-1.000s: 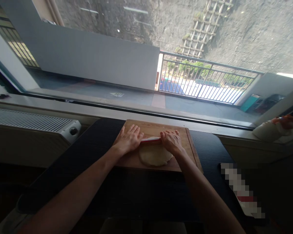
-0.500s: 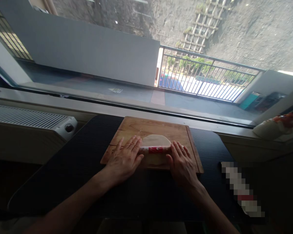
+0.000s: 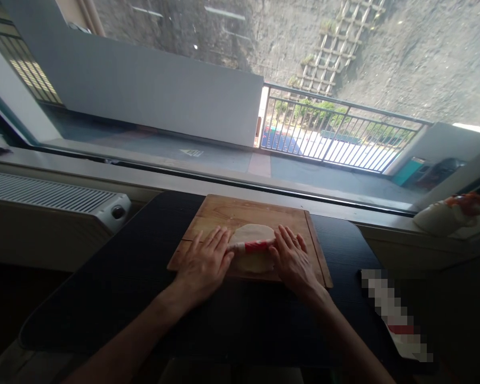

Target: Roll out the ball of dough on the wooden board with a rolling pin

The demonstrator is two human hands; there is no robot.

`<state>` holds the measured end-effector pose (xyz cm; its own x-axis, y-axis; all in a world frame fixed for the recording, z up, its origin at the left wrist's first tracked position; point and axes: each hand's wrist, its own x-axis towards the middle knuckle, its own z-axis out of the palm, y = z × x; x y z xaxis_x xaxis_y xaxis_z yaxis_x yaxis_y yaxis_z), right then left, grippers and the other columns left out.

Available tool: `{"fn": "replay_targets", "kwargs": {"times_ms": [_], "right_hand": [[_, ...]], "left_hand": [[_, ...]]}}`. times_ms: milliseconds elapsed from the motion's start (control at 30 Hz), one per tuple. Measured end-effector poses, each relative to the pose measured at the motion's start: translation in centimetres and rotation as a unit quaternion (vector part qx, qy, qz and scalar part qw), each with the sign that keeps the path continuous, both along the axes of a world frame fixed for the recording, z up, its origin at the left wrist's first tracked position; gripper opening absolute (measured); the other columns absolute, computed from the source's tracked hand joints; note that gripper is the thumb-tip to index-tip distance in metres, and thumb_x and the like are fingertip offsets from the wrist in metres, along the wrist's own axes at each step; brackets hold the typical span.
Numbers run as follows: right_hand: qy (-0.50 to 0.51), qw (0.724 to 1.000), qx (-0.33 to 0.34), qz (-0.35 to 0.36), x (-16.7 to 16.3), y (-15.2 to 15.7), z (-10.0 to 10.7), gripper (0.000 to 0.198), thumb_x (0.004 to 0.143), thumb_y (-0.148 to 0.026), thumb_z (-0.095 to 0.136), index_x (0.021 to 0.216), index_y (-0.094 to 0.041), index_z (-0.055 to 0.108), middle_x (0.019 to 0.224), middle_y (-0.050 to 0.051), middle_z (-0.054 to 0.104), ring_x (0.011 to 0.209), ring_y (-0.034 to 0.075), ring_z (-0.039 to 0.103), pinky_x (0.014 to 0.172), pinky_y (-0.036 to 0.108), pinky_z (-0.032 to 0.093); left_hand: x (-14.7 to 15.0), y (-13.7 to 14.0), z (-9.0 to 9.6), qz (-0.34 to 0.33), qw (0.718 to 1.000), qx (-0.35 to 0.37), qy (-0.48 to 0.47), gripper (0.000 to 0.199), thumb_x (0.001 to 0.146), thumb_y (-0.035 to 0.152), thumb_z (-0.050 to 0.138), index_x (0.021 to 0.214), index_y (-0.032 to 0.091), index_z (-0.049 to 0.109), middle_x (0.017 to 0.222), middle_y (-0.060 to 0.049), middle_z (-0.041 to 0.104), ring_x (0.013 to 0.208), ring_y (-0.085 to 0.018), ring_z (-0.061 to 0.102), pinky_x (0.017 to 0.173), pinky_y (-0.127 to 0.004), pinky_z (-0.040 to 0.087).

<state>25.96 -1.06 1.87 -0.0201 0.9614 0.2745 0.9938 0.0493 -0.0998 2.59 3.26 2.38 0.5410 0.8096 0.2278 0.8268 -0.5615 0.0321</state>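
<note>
A thin, pale round of dough lies on the wooden cutting board. Across it runs a rolling pin with a red-and-white band round its middle. My left hand rests flat over the pin's left end, fingers stretched forward and slightly apart. Over the right end lies my right hand, also with fingers extended. Both palms hide the pin's ends. Dough shows beyond the pin and on the near side of it.
The board stands on a dark table against the window sill. A pixelated elongated item lies at the table's right edge. A white radiator is on the left, and a pale pot sits on the sill at right.
My right hand has shifted left, closer to my left hand, so less of the pin shows. More dough is visible on the near side of the pin. The view has shifted slightly.
</note>
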Motion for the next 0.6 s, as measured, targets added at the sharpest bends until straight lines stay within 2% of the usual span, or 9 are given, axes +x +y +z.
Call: {"fn": "replay_targets", "kwargs": {"times_ms": [100, 167, 233, 300, 433, 500, 600], "right_hand": [[-0.008, 0.999, -0.017, 0.03, 0.6, -3.0, -0.5, 0.053, 0.096, -0.041, 0.022, 0.141, -0.015, 0.031, 0.148, 0.007, 0.027, 0.139, 0.017, 0.014, 0.112, 0.037, 0.01], [-0.011, 0.999, -0.025, 0.024, 0.3, -2.5, -0.2, 0.056, 0.095, -0.044, 0.021, 0.14, -0.012, 0.033, 0.148, 0.01, 0.028, 0.139, 0.019, 0.015, 0.112, 0.038, 0.009], [-0.01, 1.0, -0.027, -0.003, -0.8, -0.1, 0.4, 0.062, 0.094, -0.049, 0.021, 0.137, -0.008, 0.037, 0.146, 0.015, 0.03, 0.138, 0.024, 0.015, 0.111, 0.042, 0.009], [-0.002, 0.999, -0.041, -0.021, -2.2, 3.6, 1.2, 0.064, 0.094, -0.052, 0.02, 0.133, -0.006, 0.042, 0.144, 0.018, 0.032, 0.137, 0.027, 0.016, 0.11, 0.046, 0.009], [0.013, 0.994, -0.103, 0.011, -5.2, 10.2, 2.7, 0.056, 0.095, -0.049, 0.019, 0.123, -0.013, 0.051, 0.143, 0.014, 0.036, 0.135, 0.027, 0.022, 0.107, 0.047, 0.015], [0.012, 0.993, -0.112, 0.033, -6.4, 11.2, 2.9, 0.053, 0.094, -0.049, 0.021, 0.122, -0.016, 0.051, 0.143, 0.011, 0.037, 0.134, 0.025, 0.024, 0.106, 0.044, 0.019], [0.007, 0.993, -0.097, 0.071, -7.4, 9.4, 2.3, 0.053, 0.094, -0.05, 0.02, 0.128, -0.019, 0.046, 0.146, 0.007, 0.032, 0.136, 0.022, 0.019, 0.108, 0.04, 0.017]], "left_hand": [[-1.9, -2.9, -0.9, -0.042, 0.998, 0.041, -0.005, 0.051, 0.092, 0.034, 0.029, 0.14, 0.015, 0.033, 0.148, -0.006, 0.028, 0.137, -0.022, 0.024, 0.113, -0.045, 0.013], [-2.6, -2.7, -1.2, -0.032, 0.998, 0.044, -0.004, 0.052, 0.092, 0.033, 0.029, 0.14, 0.014, 0.033, 0.147, -0.007, 0.029, 0.136, -0.023, 0.025, 0.113, -0.046, 0.013], [-2.5, -1.0, -1.4, 0.004, 0.999, 0.032, -0.007, 0.052, 0.093, 0.036, 0.027, 0.139, 0.012, 0.034, 0.145, -0.009, 0.033, 0.136, -0.023, 0.027, 0.112, -0.047, 0.015], [-2.0, 1.5, -1.2, 0.052, 0.998, 0.008, -0.017, 0.053, 0.093, 0.039, 0.024, 0.136, 0.012, 0.039, 0.144, -0.01, 0.036, 0.136, -0.024, 0.026, 0.111, -0.049, 0.018], [-1.0, 5.5, -0.7, 0.116, 0.992, -0.022, -0.036, 0.052, 0.094, 0.04, 0.019, 0.129, 0.015, 0.048, 0.141, -0.009, 0.041, 0.135, -0.024, 0.027, 0.107, -0.053, 0.023], [-1.0, 5.6, -0.6, 0.126, 0.991, -0.023, -0.04, 0.052, 0.094, 0.039, 0.018, 0.128, 0.015, 0.049, 0.14, -0.01, 0.043, 0.135, -0.025, 0.028, 0.106, -0.053, 0.025], [-1.4, 3.1, -1.0, 0.109, 0.993, -0.008, -0.047, 0.051, 0.094, 0.038, 0.021, 0.131, 0.014, 0.047, 0.14, -0.01, 0.042, 0.135, -0.023, 0.027, 0.109, -0.051, 0.021]]}}
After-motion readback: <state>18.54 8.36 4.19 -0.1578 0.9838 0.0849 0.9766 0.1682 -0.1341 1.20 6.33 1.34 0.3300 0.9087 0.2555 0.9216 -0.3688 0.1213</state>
